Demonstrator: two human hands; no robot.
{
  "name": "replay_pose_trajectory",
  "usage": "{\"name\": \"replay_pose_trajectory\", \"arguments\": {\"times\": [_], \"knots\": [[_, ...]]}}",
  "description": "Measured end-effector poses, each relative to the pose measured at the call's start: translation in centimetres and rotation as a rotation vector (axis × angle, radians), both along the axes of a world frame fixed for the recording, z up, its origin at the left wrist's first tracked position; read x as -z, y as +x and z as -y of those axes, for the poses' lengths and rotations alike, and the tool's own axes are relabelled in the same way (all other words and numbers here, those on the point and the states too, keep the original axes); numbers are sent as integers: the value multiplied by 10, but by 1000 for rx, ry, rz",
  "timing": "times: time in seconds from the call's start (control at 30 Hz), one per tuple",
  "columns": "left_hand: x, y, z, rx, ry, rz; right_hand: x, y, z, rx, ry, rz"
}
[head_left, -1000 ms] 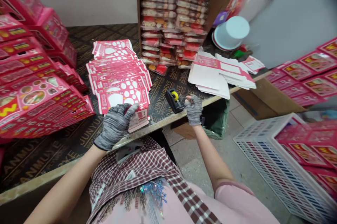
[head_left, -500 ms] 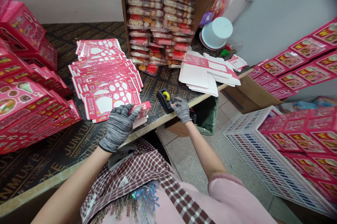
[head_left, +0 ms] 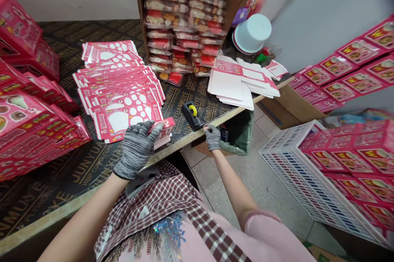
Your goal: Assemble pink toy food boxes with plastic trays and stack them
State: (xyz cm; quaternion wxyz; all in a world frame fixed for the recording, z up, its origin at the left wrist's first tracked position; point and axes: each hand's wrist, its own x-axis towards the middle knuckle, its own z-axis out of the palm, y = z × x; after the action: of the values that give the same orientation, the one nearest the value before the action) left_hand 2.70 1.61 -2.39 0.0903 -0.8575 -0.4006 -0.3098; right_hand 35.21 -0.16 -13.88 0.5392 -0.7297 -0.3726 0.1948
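Observation:
My left hand, in a grey knit glove with bare fingertips, grips a small pink box at the table's front edge. Black with a yellow core, a tape dispenser stands just right of that box. At the dispenser's near end is my right hand, gloved the same way, with thumb and finger pinched together. Any tape between those fingertips is too fine to make out. Behind my left hand lie fanned-out pink printed cards with white cut-outs.
A tall carton of wrapped packets stands at the back. Flat white-and-pink card pieces lie to the right. Pink boxes are stacked at left. Below the table edge are a green-lined bin and a white basket with pink boxes.
My right hand has drawn slightly back from the dispenser towards the table edge, its fingers more curled. My left hand keeps the small box in nearly the same place. The view has shifted slightly.

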Motion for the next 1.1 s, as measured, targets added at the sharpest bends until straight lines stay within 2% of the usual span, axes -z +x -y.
{"name": "replay_pose_trajectory", "arguments": {"times": [0.1,0.17,0.2,0.27,0.33,0.43,0.57,0.73,0.8,0.87,0.97,1.03,1.1], "knots": [[-2,1,1,18,15,20,-25,-22,10,-9,30,-65],[-4,1,2,27,-3,39,-49,-47,19,-103,32,-159],[-5,1,3,27,-11,43,-63,-61,23,-190,25,-230],[-7,1,4,21,-12,59,-90,-91,30,-491,-2,-486],[-8,-1,4,34,10,97,-114,-117,31,-727,-34,-713],[-7,-3,4,72,5,165,-132,-141,26,-885,-86,-940],[-8,-10,5,135,-109,139,-129,-150,18,-891,-133,-1098],[-17,-10,8,159,-89,46,-120,-148,17,-880,-126,-1094],[-19,-3,9,110,-84,81,-118,-147,14,-861,-107,-956],[-19,7,8,17,-97,116,-114,-146,10,-818,-63,-701],[-20,20,3,-117,-141,83,-100,-145,10,-783,-53,-391],[-25,21,0,-152,-187,74,-85,-148,19,-923,-163,-440],[-33,12,-2,-127,-238,195,-68,-155,32,-1123,-291,-593]]}}
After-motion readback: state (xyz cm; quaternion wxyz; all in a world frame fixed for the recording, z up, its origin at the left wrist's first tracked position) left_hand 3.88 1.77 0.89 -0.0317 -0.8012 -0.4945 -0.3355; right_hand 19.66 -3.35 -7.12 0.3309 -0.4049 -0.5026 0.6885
